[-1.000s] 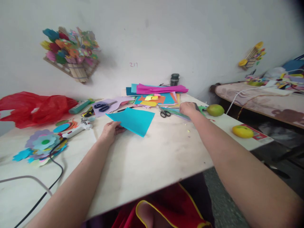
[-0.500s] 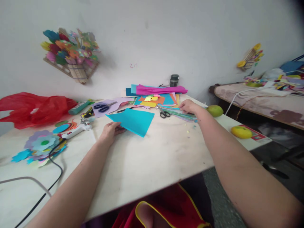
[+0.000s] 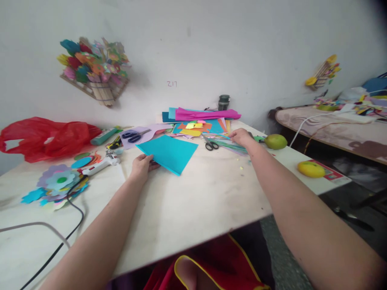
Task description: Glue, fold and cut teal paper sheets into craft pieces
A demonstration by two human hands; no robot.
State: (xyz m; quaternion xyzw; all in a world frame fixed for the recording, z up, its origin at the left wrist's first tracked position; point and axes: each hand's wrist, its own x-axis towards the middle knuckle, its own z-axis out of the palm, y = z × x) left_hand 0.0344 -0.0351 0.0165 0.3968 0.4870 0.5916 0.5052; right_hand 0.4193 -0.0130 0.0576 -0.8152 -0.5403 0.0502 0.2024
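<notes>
A bright blue sheet of paper (image 3: pixel 171 153) is pinched at its left edge by my left hand (image 3: pixel 142 165), thumb on top. It lies tilted just over the tabletop. Across the table, my right hand (image 3: pixel 241 137) is closed on the end of a thin blue paper strip (image 3: pixel 225 137). Below that hand lies a bundle of pale green and lilac paper strips (image 3: pixel 232 147). Small black scissors (image 3: pixel 211 146) rest left of the bundle, close to the blue sheet's right corner.
Stacked coloured paper (image 3: pixel 208 114) lies against the wall. On the left are dark-handled scissors (image 3: pixel 133 137), a glue gun (image 3: pixel 101 164) with its cord, paper flowers (image 3: pixel 60 180) and a red plastic bag (image 3: pixel 54 139). A green mango (image 3: pixel 275 141) and a yellow mango (image 3: pixel 311 169) sit right.
The view has shifted slightly, moving everything a little to the right. Both hands keep nearly the same places, and the blue sheet lies slightly flatter.
</notes>
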